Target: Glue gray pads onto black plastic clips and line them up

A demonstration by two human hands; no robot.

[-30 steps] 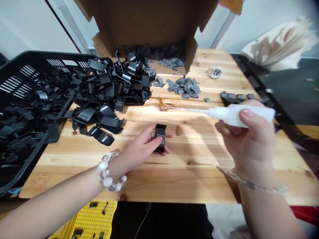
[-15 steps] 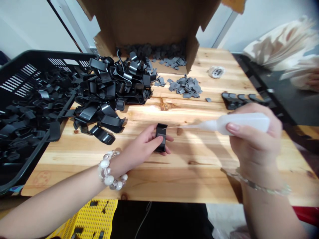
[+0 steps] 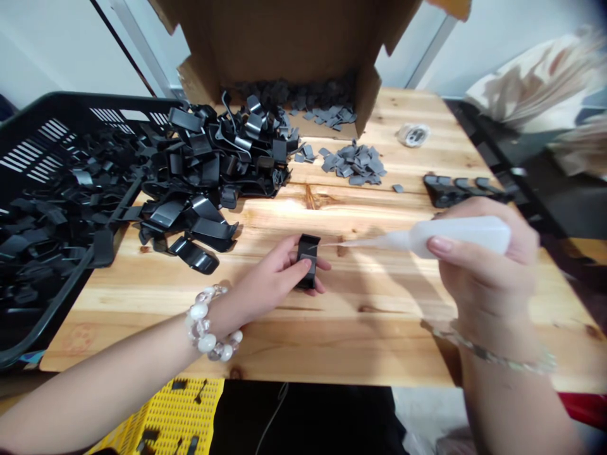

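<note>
Between the thumb and fingers of my left hand [image 3: 289,270] is a small black curved clip [image 3: 308,248], held just above or against the wooden table. My right hand [image 3: 488,259] is wrapped round a white squeeze bottle [image 3: 459,235] lying sideways in the grip. Its long thin nozzle [image 3: 353,242] points left, with the fine tip close to the upper end of the clip; whether it touches I cannot tell. Left of my left hand lies a heap of similar black clips [image 3: 208,167]. Beyond the clip sits a small pile of grey pads [image 3: 356,163].
A black basket [image 3: 33,341] full of black parts stands at the left. An open cardboard box [image 3: 294,44] with grey pads is at the back. A tape roll [image 3: 414,134] and a row of black clips [image 3: 462,189] lie at the right. A yellow crate [image 3: 184,417] is below the table [image 3: 332,360].
The nozzle tip has drawn back slightly to the right from the clip, with the bottle nearly in place. My left hand keeps its hold. At the far right, a person's hand has shifted.
</note>
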